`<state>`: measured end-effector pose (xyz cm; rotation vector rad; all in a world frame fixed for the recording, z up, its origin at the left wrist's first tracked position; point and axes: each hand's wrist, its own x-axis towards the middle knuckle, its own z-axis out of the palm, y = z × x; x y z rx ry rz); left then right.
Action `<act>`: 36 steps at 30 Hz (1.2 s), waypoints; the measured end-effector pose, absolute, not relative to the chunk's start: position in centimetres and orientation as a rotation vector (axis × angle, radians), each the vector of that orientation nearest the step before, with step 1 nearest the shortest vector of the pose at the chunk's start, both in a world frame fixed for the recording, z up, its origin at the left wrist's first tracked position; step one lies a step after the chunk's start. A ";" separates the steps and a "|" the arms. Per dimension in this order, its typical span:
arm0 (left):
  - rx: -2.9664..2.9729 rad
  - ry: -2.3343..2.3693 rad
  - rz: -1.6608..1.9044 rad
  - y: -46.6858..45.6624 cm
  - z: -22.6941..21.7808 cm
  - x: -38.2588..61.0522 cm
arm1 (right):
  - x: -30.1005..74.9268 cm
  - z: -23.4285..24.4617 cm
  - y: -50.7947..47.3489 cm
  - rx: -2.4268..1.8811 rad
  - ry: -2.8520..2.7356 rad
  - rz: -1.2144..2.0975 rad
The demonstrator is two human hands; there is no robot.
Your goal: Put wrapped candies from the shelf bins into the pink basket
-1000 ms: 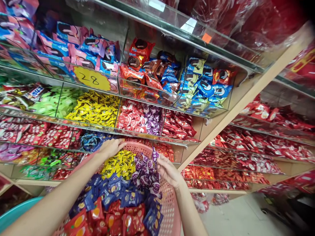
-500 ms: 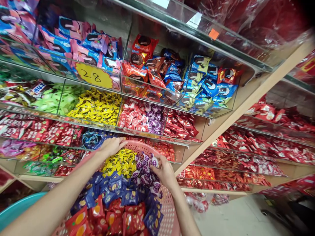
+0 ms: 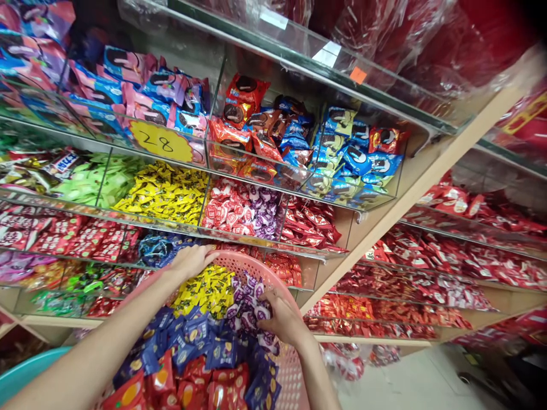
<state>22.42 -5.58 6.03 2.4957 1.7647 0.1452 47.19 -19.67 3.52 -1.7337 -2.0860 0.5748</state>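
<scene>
A pink plastic basket [image 3: 287, 364] is held up against the sweet shelves. My left hand [image 3: 193, 261] grips its far rim. My right hand [image 3: 282, 316] is down inside the basket, fingers curled round a clump of purple-and-white wrapped candies [image 3: 248, 304]. Beside them in the basket lie yellow candies [image 3: 210, 289], dark blue packets [image 3: 192, 336] and red packets [image 3: 200, 390]. On the shelf just above, a clear bin [image 3: 245, 212] holds red-and-white and purple candies.
Glass-fronted shelves carry yellow candies [image 3: 164, 192], green sweets [image 3: 92, 179], biscuit packs [image 3: 273, 136] and a yellow "28" price tag [image 3: 160, 141]. Red packets [image 3: 431, 256] fill the shelves to the right. A teal tub rim [image 3: 25, 370] shows at lower left. Floor lies at lower right.
My right hand, which held a purple candy up at the basket's far side, has dropped into the pile and closed over the purple candies. The left hand stayed on the rim.
</scene>
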 end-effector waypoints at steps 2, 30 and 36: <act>2.484 1.770 0.157 -5.6 6.0 22.4 | 47.1 4.7 -19.6 -1.703 -2.100 0.551; 2.487 1.772 0.196 -6.0 6.2 22.1 | 40.1 17.3 -6.3 -2.356 -2.137 -0.543; 2.467 1.777 0.212 -5.8 6.0 22.2 | 39.9 17.5 -5.9 -2.412 -2.150 -0.485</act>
